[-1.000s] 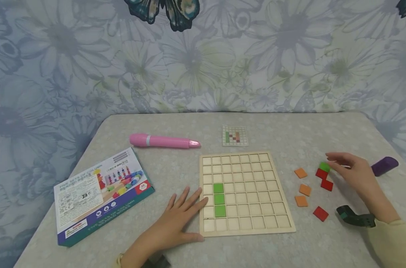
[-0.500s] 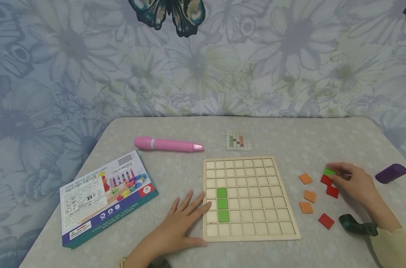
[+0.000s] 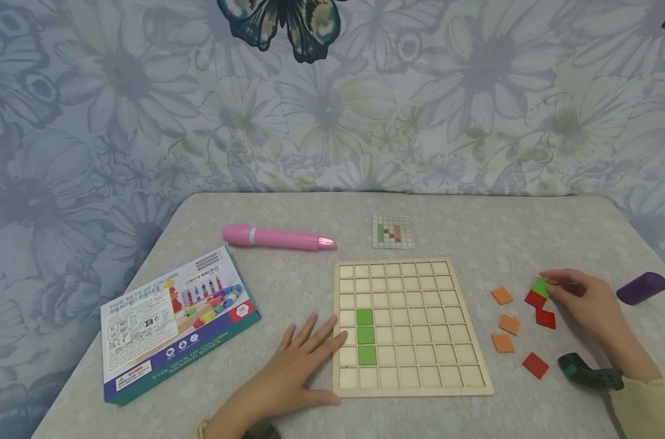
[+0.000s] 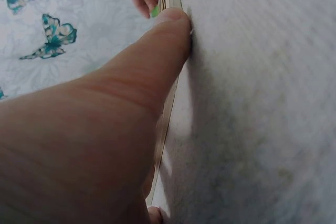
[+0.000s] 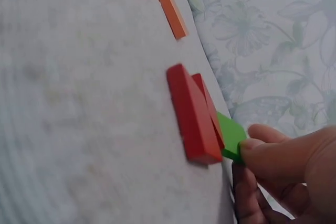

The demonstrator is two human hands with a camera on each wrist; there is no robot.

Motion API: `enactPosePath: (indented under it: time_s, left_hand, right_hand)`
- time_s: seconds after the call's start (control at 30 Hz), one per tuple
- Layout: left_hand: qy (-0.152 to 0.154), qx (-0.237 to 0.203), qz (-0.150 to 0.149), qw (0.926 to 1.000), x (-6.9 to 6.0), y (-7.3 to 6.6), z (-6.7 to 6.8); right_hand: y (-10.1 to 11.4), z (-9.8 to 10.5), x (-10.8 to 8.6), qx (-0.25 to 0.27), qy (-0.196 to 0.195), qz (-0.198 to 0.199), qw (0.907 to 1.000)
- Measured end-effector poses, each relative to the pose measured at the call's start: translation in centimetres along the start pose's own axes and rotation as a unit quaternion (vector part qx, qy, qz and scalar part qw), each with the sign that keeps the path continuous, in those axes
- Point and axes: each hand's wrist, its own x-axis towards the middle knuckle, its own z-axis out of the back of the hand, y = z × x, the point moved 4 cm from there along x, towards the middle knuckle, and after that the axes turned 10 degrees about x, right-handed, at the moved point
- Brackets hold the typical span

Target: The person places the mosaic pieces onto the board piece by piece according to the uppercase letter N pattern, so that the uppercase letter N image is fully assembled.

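Observation:
My right hand (image 3: 590, 302) pinches a green square tile (image 3: 540, 287) between thumb and fingers, just behind a red tile (image 3: 535, 299). In the right wrist view the thumb presses the near edge of the green tile (image 5: 231, 136), which looks tilted. A second red tile (image 3: 545, 317) lies beside the first. My left hand (image 3: 294, 372) lies spread, its fingertips touching the left edge of the wooden grid board (image 3: 420, 391). Three green tiles (image 3: 367, 335) fill a column of cells on that board. The left wrist view shows mostly the left thumb (image 4: 152, 51) against the board's edge.
Three orange tiles (image 3: 509, 324) and another red tile (image 3: 536, 365) lie right of the board. A small pattern card (image 3: 393, 231) sits behind it. To the left are a pink marker-like pen (image 3: 280, 238) and a box (image 3: 178, 326); a purple cap (image 3: 642, 288) lies far right.
My right hand has closed its thumb and fingers on the green tile and tilted it up slightly. The head view has shifted a little. My left hand stays in place.

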Motion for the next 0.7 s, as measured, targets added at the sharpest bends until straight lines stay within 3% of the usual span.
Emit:
enactPosePath:
  time_s: [0.1,0.2,0.3,0.37,0.53,0.7]
  left_hand:
    - [0.002,-0.001,0.001,1.0,0.0,0.0,0.0]
    - [0.002,-0.003,0.002,1.0,0.0,-0.1,0.1]
    - [0.0,-0.005,0.002,1.0,0.0,-0.1,0.2]
    - [-0.003,-0.003,0.002,1.0,-0.1,-0.1,0.2]
    - [-0.003,-0.003,-0.001,1.0,-0.1,-0.1,0.2]
    - [-0.005,-0.006,-0.004,1.0,0.0,-0.1,0.2]
  right_hand:
    - [-0.3,0.5,0.0,0.05,-0.004,-0.044,0.9978]
    - [0.4,1.1,0.1,0.146,-0.012,-0.089,0.9852]
    - [3.0,0.9,0.4,0.229,-0.012,-0.109,0.9673]
    - [5.7,0.1,0.5,0.246,-0.007,-0.098,0.9642]
    - [12.6,-4.1,0.9,0.319,0.025,-0.041,0.9465]
    - [17.2,-10.1,0.7,0.373,0.106,-0.014,0.9219]
